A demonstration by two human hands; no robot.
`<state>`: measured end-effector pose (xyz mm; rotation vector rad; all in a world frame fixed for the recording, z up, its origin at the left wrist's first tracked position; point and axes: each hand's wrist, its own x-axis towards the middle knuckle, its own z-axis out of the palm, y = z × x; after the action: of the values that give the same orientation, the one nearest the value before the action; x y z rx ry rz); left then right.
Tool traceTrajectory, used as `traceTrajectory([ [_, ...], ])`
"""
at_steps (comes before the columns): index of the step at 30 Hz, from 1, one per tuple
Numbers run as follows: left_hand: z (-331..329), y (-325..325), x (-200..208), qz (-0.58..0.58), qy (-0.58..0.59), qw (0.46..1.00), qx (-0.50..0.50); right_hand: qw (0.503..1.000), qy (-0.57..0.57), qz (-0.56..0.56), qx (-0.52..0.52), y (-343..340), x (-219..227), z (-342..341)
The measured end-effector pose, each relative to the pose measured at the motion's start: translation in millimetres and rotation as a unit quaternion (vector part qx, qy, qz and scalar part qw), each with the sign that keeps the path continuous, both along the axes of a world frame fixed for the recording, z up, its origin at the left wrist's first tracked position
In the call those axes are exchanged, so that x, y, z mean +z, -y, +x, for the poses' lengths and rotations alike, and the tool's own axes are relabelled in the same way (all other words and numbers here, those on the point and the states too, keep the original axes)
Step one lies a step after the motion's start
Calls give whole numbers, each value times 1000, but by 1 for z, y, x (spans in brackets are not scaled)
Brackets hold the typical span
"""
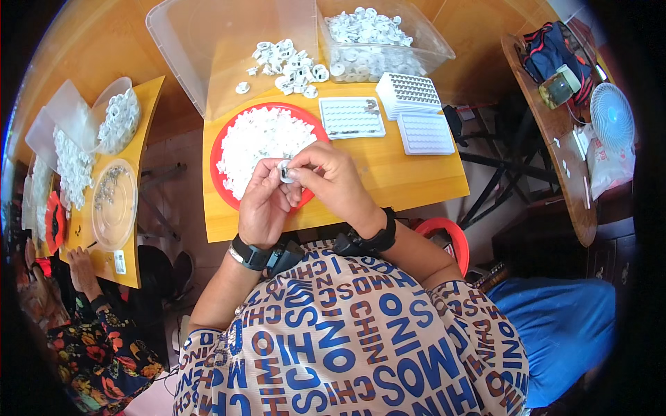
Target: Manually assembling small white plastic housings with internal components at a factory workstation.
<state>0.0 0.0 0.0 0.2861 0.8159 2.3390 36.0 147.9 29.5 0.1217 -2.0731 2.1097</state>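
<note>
Over the near rim of a round red tray (216, 161), my two hands meet. My left hand (262, 208) pinches a small round white plastic part (284, 170) with a dark piece in it. The fingertips of my right hand (334, 182) close on the same part from the right. A heap of small white plastic pieces (260, 142) fills the tray. Beyond my right hand lies a shallow white tray (352, 117) with rows of slots and some small dark pieces along its edge.
A stack of white slotted trays (409, 96) and another slotted tray (426, 134) stand on the right. Loose white parts (288, 66) lie at the back, beside a clear bin (433, 55) of similar parts. Another person's hand (83, 272) rests on the left table (130, 267). A fan (612, 116) stands far right.
</note>
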Motion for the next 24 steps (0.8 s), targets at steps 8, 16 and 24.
traceTrajectory([
  [8, 2, 0, -1, -45, 2, 999, 22, 983, 110, -138, 52, -4, -3, -4],
  [16, 2, -1, 5, -137, -4, 990, 25, 986, 133, -98, 6, -9, -12, -6],
  [24, 5, -2, 9, -186, -7, 982, 32, 986, 129, -104, -5, -8, -15, -5],
])
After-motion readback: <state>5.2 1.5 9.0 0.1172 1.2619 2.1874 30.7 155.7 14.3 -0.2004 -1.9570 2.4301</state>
